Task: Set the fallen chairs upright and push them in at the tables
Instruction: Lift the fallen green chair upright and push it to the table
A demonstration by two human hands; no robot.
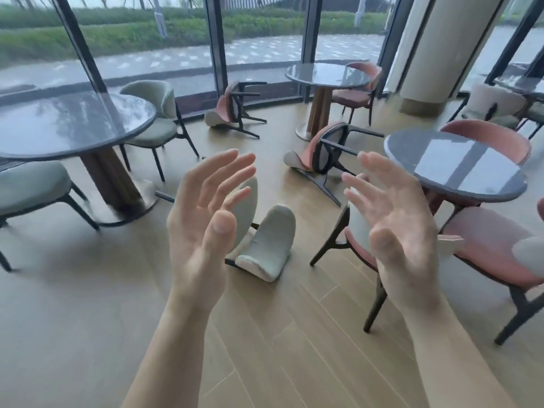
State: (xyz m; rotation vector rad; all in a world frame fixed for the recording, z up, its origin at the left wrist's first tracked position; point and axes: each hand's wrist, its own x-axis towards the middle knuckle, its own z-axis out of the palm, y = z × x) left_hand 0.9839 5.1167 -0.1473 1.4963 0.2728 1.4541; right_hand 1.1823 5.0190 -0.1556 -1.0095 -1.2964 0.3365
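Note:
Three chairs lie tipped over on the wooden floor. A pale green fallen chair [269, 242] lies nearest, just beyond my palms. A pink fallen chair [319, 154] rests on its side between the far table and the right table. Another pink fallen chair [229, 108] lies by the window. My left hand [206, 213] and my right hand [394, 228] are raised in front of me, palms facing each other, fingers spread, holding nothing. The left hand hides part of the green chair.
A round grey table [44, 142] stands at left with two upright green chairs [153, 125]. Another round table [482, 184] is at right with upright pink chairs [494, 248]. A third table [326, 75] stands by the window. A thick column [441, 48] rises at the back right.

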